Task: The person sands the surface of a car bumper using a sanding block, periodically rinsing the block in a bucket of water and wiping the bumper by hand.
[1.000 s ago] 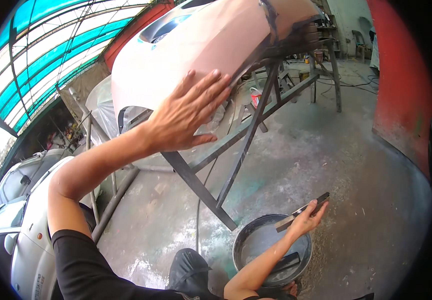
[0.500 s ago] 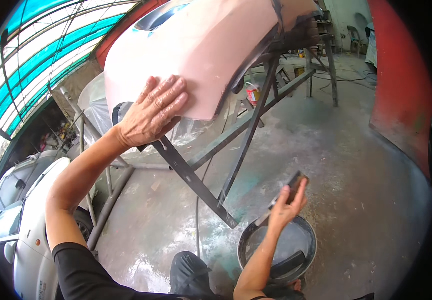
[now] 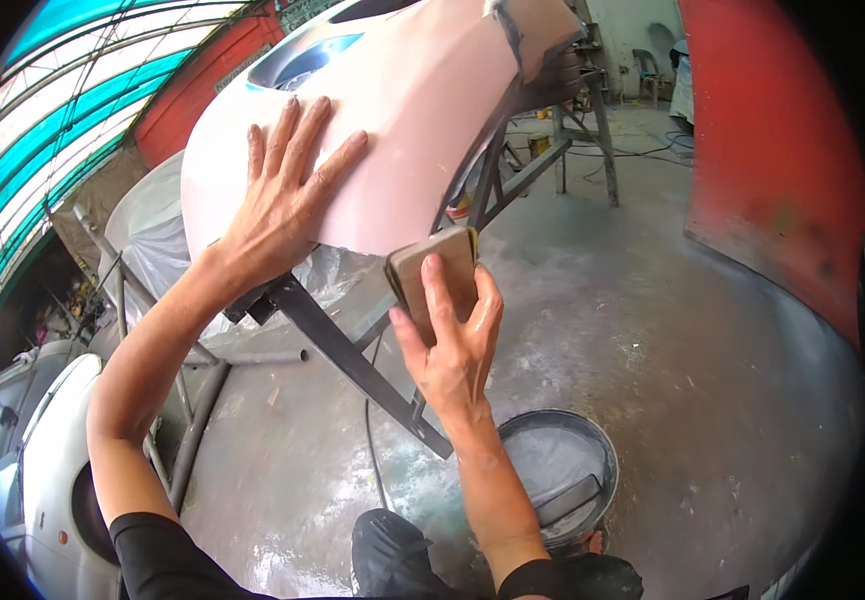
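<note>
A pink-coated car bumper (image 3: 423,110) rests on a dark metal stand (image 3: 338,350) in front of me. My left hand (image 3: 288,190) lies on its surface with the fingers spread, below a dark oval opening. Just under the bumper's lower edge, my right hand (image 3: 453,365) holds a brownish sanding block (image 3: 461,262) by its sides, with the index finger along its face. A small gap seems to separate block and bumper. Below the right forearm stands a round dark basin (image 3: 610,465) of greyish water, with a dark flat bar (image 3: 568,500) lying in it.
A red panel (image 3: 773,170) stands at the right. On the left are a white car (image 3: 58,480) and a metal pipe frame (image 3: 203,430). Clear plastic sheeting (image 3: 163,260) hangs behind the bumper. A cable (image 3: 371,440) runs along the wet, stained concrete floor.
My right hand has lifted the sanding block from above the basin up to the bumper's lower edge. My left hand's fingers have spread and moved higher on the bumper. The view has shifted slightly.
</note>
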Demonstrator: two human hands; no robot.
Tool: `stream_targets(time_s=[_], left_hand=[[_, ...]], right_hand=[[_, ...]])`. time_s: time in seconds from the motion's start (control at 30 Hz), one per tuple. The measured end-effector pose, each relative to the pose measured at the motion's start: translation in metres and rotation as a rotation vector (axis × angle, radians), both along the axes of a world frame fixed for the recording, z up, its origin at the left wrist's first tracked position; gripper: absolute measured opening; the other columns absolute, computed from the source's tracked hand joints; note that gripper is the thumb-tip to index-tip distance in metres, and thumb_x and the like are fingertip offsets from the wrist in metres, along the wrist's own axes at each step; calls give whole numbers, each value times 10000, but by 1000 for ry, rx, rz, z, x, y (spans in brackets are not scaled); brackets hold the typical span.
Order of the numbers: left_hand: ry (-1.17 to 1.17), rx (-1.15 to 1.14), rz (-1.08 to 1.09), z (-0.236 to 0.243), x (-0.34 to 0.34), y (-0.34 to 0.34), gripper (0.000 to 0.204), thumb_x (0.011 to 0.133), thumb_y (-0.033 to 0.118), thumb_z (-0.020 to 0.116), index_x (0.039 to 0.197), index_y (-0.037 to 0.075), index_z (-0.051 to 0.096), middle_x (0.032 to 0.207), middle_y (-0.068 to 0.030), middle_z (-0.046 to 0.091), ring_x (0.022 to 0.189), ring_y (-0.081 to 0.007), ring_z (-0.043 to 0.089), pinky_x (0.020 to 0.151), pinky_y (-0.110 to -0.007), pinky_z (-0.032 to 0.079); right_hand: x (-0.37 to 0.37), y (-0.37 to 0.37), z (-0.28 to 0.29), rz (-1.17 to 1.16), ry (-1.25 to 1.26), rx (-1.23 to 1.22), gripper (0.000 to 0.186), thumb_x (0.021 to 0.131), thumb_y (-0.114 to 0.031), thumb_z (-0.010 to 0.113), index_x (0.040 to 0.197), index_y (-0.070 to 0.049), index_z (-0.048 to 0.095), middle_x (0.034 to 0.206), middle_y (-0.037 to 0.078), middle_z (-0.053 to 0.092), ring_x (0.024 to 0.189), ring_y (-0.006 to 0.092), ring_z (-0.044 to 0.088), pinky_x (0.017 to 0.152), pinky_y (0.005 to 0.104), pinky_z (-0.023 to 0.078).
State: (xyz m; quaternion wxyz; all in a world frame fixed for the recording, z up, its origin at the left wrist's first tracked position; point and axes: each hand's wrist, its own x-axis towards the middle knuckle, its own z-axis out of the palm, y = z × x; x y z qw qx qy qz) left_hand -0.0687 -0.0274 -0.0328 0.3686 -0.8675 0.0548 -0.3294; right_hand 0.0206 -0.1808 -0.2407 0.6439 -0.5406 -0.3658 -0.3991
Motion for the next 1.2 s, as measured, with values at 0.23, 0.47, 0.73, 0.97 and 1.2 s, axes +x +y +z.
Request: stream_targets(time_s=[0.23, 0.47, 0.73, 0.97, 1.2], left_hand=[[3, -4, -13, -6, 2, -1, 910, 866, -55, 634, 1676, 235, 336, 1742, -261, 185, 1600, -554, 143, 1222, -783, 138], [18, 7, 37, -1, -5, -4, 966, 827, -68, 662, 1686, 179, 294, 1751, -268, 145, 1607, -548, 119, 1229, -775, 118], [27, 34, 70, -3, -11, 2, 1056, 776, -28, 749, 1697, 169, 272, 1757, -269, 126, 1615, -539, 104, 1240, -760, 108], [45, 14, 4, -8, 11, -10, 1032, 783, -68, 690, 1696, 182, 279, 1752, -269, 139, 1609, -544, 117, 1234, -767, 119], [47, 5, 40, -12, -4, 3, 1039, 782, -123, 630, 1700, 200, 265, 1751, -263, 138, 1605, -549, 120, 1228, -775, 124]], right_hand=[[72, -14, 82, 94, 159, -79, 640, 937, -300, 779, 1533, -156, 598, 1291, 266, 504, 1166, 461, 558, 1020, 549, 493], [40, -4, 48, -29, -39, -20, 649, 927, -315, 786, 1529, -156, 603, 1284, 262, 538, 1180, 472, 567, 1016, 536, 506], [46, 9, 54, 55, -34, 38, 622, 939, -317, 764, 1510, -120, 618, 1291, 298, 515, 1150, 509, 564, 1002, 563, 499], [124, 2, 130, -25, 45, 24, 564, 963, -303, 739, 1470, -77, 636, 1191, 265, 547, 1098, 458, 572, 960, 509, 503], [38, 20, 53, 14, -100, 60, 595, 958, -265, 752, 1510, -87, 622, 1270, 267, 527, 1161, 445, 573, 1063, 511, 480]])
